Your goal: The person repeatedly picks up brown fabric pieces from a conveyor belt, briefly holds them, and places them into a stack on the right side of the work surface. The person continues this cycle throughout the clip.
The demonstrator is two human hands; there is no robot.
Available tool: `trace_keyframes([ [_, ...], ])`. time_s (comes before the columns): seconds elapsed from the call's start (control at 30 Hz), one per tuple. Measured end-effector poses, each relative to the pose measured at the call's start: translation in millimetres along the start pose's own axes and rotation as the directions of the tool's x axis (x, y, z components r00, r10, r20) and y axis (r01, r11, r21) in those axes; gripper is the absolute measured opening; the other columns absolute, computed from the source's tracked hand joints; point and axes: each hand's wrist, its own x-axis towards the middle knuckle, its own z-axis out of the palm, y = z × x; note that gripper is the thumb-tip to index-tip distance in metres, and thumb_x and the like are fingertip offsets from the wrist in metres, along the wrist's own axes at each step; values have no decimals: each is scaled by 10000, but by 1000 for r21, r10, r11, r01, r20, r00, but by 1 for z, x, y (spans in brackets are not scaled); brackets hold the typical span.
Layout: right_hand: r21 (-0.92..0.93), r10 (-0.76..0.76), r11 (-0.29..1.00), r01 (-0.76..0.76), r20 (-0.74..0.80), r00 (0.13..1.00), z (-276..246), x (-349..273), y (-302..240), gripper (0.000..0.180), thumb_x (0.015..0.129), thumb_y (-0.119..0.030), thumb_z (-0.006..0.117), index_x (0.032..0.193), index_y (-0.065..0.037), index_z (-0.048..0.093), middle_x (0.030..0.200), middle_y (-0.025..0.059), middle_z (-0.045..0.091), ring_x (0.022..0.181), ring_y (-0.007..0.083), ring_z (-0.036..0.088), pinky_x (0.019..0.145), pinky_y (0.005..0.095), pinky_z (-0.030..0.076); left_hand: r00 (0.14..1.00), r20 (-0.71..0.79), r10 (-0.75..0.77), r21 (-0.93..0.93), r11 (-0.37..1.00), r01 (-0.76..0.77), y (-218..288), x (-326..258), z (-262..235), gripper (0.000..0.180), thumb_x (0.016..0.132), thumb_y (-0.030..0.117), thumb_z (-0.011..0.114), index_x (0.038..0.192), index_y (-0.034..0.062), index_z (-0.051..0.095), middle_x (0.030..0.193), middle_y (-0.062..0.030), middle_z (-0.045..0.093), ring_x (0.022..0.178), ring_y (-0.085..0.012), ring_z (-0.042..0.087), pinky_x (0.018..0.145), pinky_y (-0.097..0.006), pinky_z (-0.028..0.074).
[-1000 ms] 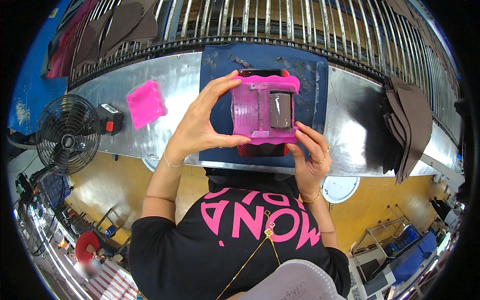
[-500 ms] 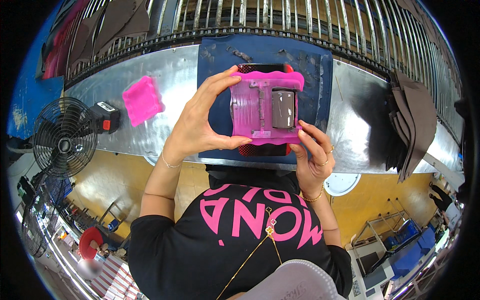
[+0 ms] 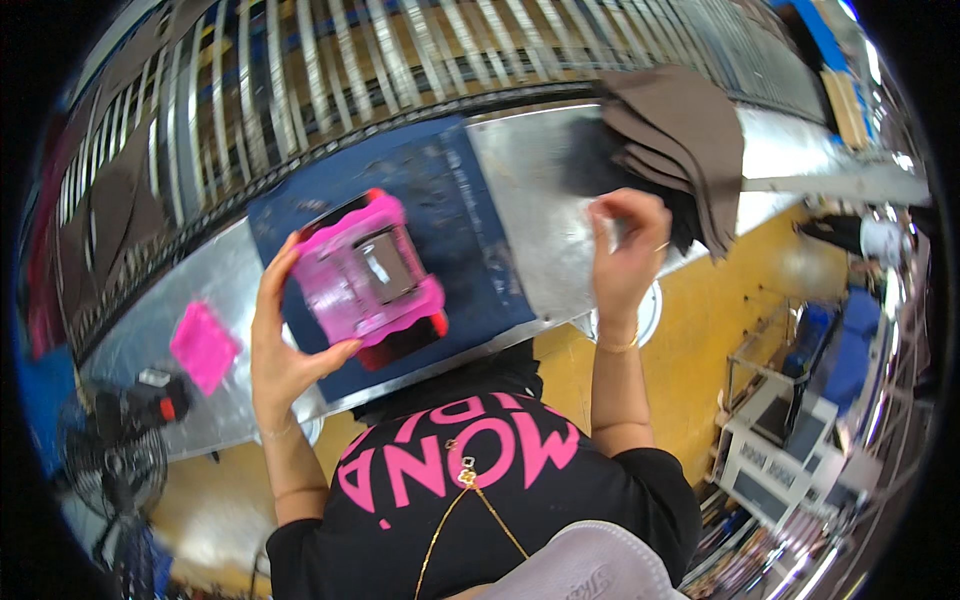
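My left hand grips the left edge of a pink plastic plate with scalloped sides, its thumb at the near side and its fingers at the far side. A shiny grey-brown piece shows in the plate's rectangular opening. Under the plate, a black and red object sticks out at both ends, mostly covered. My right hand is raised over the metal table, left of a stack of brown flat pieces and apart from it. Its fingers are curled and smeared by motion, so whether they hold anything is unclear.
A dark blue mat lies on the metal table. A second pink piece rests at the left, near a black fan. Metal bars line the far side. A round white object stands below the table's near edge.
My right hand has left the pink plate and swung right toward the brown stack. The left hand keeps its hold on the plate, which now appears tilted. The whole view has turned toward the right.
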Motion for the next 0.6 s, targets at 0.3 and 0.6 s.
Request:
trace_keyframes([
  [0.3,-797,371,306,-520,-404,836,-161,56,118,597,740,-528,667,1097,-52,613,1059,150,599,1025,304,557,845,407,459,998,-4,60,5,998,-60,-7,0,5,1030,546,263,841,1366,24,265,1373,-181,390,1281,-285,372,1079,-391,258],
  [0.6,-770,400,378,-514,-365,841,-163,63,131,539,790,-431,654,1114,-15,541,1002,209,633,916,312,624,794,405,483,999,-3,44,21,999,-44,-7,-3,10,1077,546,276,846,1382,40,209,1389,-162,366,1273,-275,374,1074,-392,263],
])
